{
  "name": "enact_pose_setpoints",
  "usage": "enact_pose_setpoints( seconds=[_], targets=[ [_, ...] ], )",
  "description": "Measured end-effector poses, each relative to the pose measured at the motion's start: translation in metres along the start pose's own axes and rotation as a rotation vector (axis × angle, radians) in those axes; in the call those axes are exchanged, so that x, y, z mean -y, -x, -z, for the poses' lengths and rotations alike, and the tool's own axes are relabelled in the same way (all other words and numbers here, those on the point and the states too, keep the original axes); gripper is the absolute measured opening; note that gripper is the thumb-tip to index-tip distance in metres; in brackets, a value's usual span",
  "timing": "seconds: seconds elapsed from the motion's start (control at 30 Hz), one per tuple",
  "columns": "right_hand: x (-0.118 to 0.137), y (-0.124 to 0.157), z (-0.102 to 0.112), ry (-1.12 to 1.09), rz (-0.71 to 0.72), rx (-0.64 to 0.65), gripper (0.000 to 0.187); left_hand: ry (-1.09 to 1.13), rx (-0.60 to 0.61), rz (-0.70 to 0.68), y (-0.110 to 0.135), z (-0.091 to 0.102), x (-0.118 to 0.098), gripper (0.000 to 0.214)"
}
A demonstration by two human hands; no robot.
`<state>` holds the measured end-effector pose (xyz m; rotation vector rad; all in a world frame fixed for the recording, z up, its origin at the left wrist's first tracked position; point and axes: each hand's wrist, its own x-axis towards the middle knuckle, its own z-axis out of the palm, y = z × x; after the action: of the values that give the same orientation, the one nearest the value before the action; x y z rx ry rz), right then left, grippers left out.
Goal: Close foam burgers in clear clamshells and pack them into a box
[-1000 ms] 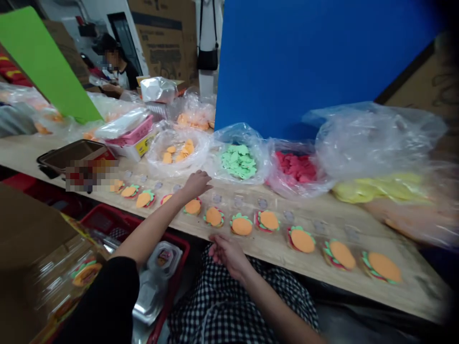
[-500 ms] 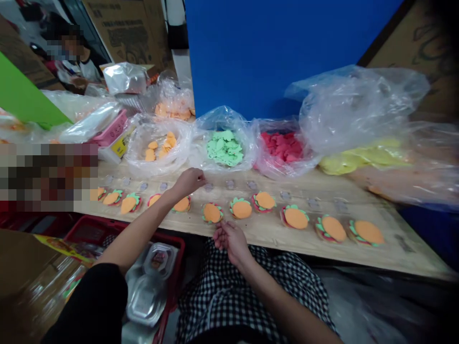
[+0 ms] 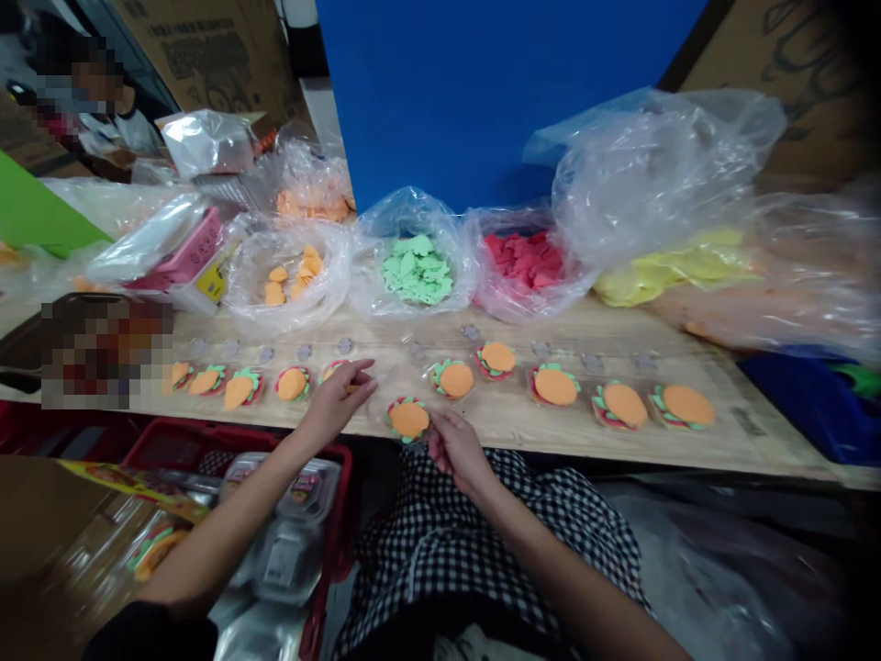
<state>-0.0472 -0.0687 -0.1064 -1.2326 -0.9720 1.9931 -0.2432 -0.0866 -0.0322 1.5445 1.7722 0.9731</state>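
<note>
"What's biggest?"
"A blue board [image 3: 502, 92], behind a long wooden table [image 3: 509, 431]. A bag [image 3: 364, 285] of green bits [image 3: 417, 269] sits on top."
"The hands?"
"The left hand [image 3: 339, 397] and right hand [image 3: 460, 447] flank one toy burger [image 3: 408, 419]. I can't tell if they grip its clear box [image 3: 391, 393]."
"What's new?"
"It's nearer the front edge than before, poking out of line."

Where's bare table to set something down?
Right end: table between the rightmost burger and the blue container. Also a narrow strip along the front edge, right of the right hand, in front of the burgers.
Crowded: the back, lined with bags; the left, with tray and burgers. Clear plastic is hard to make out.
</note>
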Motion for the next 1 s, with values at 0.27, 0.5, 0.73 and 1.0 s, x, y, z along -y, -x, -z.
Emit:
enact_pose_setpoints(
  seconds=[0.27, 0.5, 0.73, 1.0],
  targets=[
    [0.000, 0.007, 0.012, 0.032, 0.043, 0.039, 0.033, 0.399, 0.181, 0.306, 0.026, -0.032, -0.016, 0.061],
    [0.001, 0.020, 0.027, 0.027, 0.023, 0.061, 0.032, 0.884, 0.247, 0.450, 0.055, -0.053, -0.033, 0.046],
    [0.022, 0.040, 0.047, 0.082, 0.033, 0.094, 0.028, 1.130, 0.215, 0.526, 0.071, -0.072, -0.044, 0.040],
    [0.029, 0.053, 0.062, 0.253, 0.077, 0.140, 0.026, 1.204, 0.242, 0.644, 0.079, -0.102, -0.039, 0.034]
  ],
)
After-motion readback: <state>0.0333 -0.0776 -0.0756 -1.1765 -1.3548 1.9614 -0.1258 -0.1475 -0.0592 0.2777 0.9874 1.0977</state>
